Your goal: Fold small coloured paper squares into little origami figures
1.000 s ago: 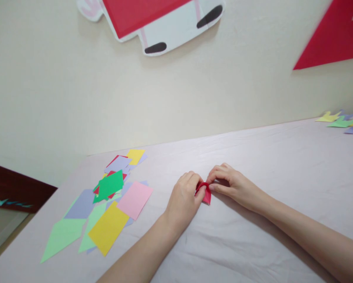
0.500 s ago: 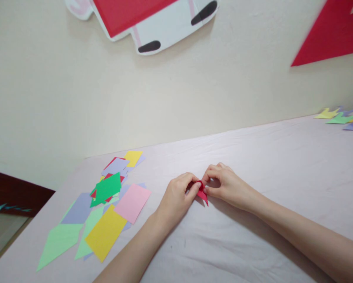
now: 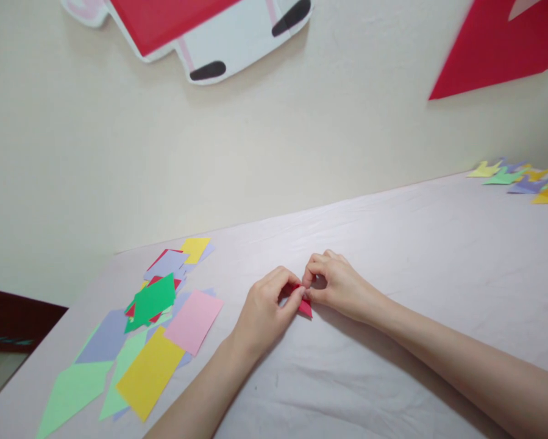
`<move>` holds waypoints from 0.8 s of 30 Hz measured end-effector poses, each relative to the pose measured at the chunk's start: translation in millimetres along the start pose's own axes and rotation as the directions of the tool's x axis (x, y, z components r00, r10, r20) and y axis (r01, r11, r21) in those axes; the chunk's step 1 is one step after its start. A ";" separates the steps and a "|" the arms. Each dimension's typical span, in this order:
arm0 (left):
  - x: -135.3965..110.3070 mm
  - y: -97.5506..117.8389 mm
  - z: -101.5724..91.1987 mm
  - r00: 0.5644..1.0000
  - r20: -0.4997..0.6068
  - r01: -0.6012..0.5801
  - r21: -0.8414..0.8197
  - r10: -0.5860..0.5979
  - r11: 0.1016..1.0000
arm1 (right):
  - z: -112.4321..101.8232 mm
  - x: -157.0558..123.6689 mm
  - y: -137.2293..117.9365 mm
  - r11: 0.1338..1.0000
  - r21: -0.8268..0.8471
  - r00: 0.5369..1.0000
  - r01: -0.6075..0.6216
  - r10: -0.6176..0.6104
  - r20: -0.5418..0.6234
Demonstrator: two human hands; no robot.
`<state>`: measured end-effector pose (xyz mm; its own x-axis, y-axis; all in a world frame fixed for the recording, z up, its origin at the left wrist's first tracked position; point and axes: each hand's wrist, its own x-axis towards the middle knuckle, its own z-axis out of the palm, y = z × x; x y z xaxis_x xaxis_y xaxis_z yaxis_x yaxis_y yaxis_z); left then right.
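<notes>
A small piece of folded red paper (image 3: pixel 305 308) is between my two hands, low over the pale cloth. My left hand (image 3: pixel 270 305) pinches it from the left with thumb and index finger. From the right, the thumb and fingertips of my right hand (image 3: pixel 335 281) close on its upper edge, touching the left thumb. Only a pointed lower corner of the red paper shows plainly; my fingers cover the rest.
Loose coloured paper sheets lie spread at the left, among them a green sheet (image 3: pixel 152 300), a pink sheet (image 3: pixel 194 322) and a yellow sheet (image 3: pixel 151 379). Several folded paper shapes (image 3: pixel 525 183) stand at the far right, by the wall (image 3: pixel 301 146). Pale cloth (image 3: pixel 392 244) covers the surface.
The view has shifted slightly to the right. The red paper's raised, curled part now looks flatter between my fingers, and my hands have drawn closer together.
</notes>
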<state>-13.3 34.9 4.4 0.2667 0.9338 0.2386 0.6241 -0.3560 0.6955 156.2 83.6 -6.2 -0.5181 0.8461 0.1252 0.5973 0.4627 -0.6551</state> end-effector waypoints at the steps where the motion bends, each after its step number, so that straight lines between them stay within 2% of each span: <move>1: -0.1 -0.2 0.6 1.000 -0.008 -0.001 -0.007 0.001 1.000 | -0.2 -0.3 0.1 1.000 -0.001 1.000 0.004 -0.004 0.002; 9: 0.4 2.5 2.1 0.999 -0.047 -0.006 -0.060 0.004 0.998 | -1.2 -2.1 1.7 1.000 0.008 1.000 0.014 -0.015 0.015; 14: -1.1 5.9 2.6 0.997 -0.059 0.035 -0.102 -0.041 0.994 | -2.0 -1.5 1.1 1.000 0.019 1.000 0.012 -0.013 0.017; 24: -1.2 6.8 6.4 0.990 -0.112 0.074 -0.067 -0.082 0.995 | -1.7 -1.5 0.6 1.000 0.014 1.000 0.013 -0.013 0.008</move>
<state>-4.7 31.1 4.5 0.1313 0.9580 0.2551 0.5917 -0.2822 0.7552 158.3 83.1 -5.4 -0.5307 0.8379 0.1275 0.5818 0.4695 -0.6641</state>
